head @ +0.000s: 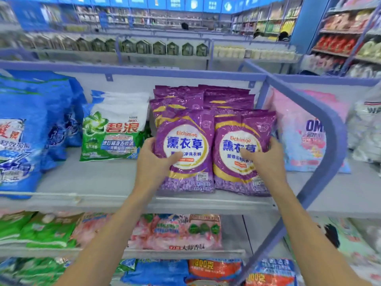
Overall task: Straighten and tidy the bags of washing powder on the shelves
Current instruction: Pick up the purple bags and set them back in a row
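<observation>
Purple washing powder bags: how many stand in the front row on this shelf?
2: the left purple bag in the left hand, the right purple bag in the right hand. More purple bags stand behind them, partly hidden.

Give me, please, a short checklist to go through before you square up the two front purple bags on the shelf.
1. Left hand grips the left purple bag, thumb on its front: ok.
2. Right hand grips the right purple bag the same way: ok.
3. Both front labels face outward: ok.
4. The purple bags behind lined up: cannot tell, mostly hidden.
5. Bare shelf free between the left purple bag and the green-and-white bag: ok.
</observation>
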